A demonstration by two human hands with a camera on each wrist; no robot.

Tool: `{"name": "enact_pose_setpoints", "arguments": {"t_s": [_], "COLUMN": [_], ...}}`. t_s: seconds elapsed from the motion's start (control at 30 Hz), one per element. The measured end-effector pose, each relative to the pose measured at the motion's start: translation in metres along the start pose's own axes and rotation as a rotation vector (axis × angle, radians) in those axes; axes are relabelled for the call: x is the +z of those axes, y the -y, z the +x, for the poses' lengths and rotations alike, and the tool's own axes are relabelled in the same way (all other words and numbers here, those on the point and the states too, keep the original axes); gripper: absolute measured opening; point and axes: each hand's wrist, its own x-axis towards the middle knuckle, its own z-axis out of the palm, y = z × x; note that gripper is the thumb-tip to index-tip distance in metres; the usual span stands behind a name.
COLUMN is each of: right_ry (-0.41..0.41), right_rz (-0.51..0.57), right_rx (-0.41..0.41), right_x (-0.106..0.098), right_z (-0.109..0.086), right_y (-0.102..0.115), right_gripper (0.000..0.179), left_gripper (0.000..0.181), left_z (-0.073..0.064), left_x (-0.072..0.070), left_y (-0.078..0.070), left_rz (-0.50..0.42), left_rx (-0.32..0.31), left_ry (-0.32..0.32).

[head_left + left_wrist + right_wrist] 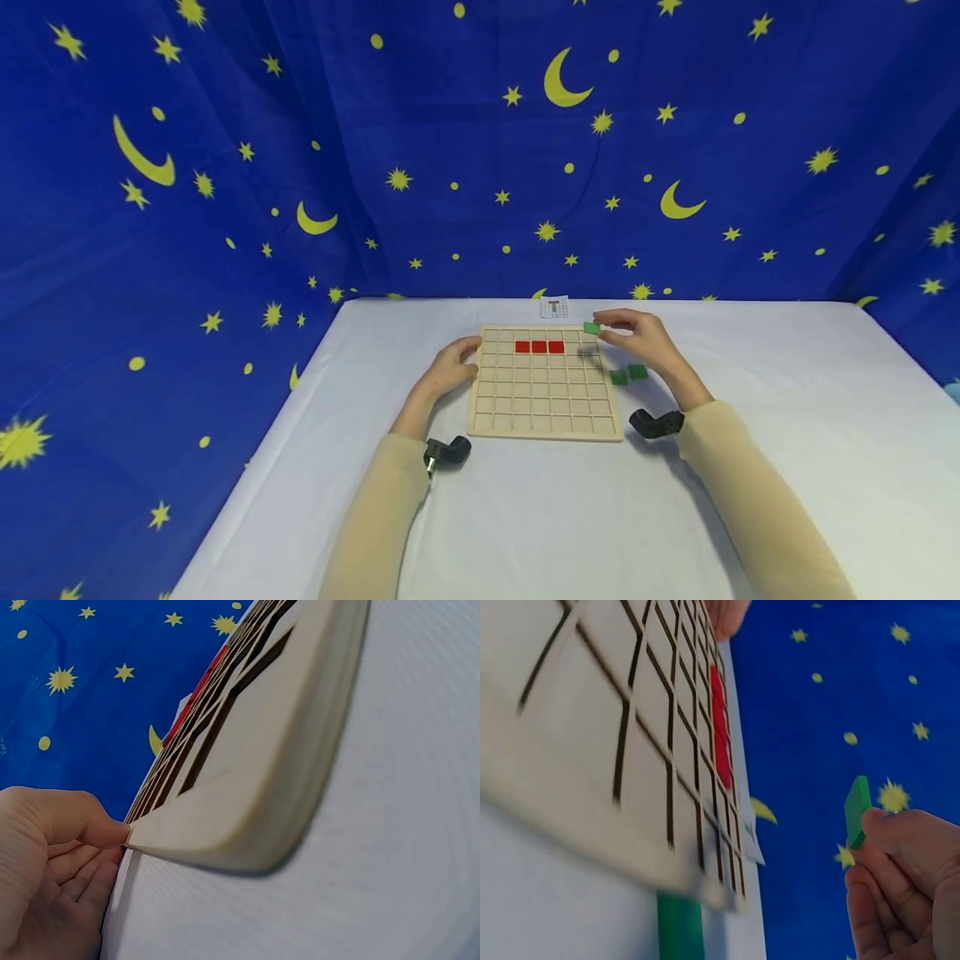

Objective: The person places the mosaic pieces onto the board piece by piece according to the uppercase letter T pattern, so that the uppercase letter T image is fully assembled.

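Observation:
A shallow wooden grid board (546,437) lies on the table with three red tiles (539,347) side by side in an upper row. My left hand (446,371) holds the board's left edge, thumb and fingers bent against its side. In the left wrist view, the thumb (97,825) meets the edge near a rounded corner. My right hand (641,337) pinches a small green square tile (592,328) over the board's far right corner. The right wrist view shows this tile standing nearly upright at the fingertips. Two more green tiles (627,374) lie just right of the board.
A small printed card (554,307) with a red and green T pattern on a grid lies behind the board. The white-covered table (547,517) ends at a blue curtain (480,150) with yellow stars and moons. Black wrist-worn devices (656,423) sit at both cuffs.

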Motion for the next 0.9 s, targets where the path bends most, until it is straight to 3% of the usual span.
{"name": "enact_pose_setpoints", "arguments": {"t_s": [0.47,0.9], "right_ry": [0.079,0.076], "right_rz": [0.165,0.174], "right_rx": [-0.046,-0.022], "right_x": [0.045,0.066], "right_z": [0.012,0.012], "right_y": [0.021,0.020], "right_gripper": [0.034,0.034], "left_gripper": [0.061,0.060], "left_z": [-0.001,0.000], "left_x": [0.001,-0.001], "left_y": [-0.001,-0.002], "left_rz": [0.004,0.011], "left_rx": [-0.015,-0.019], "left_ry": [0.008,0.006]}}
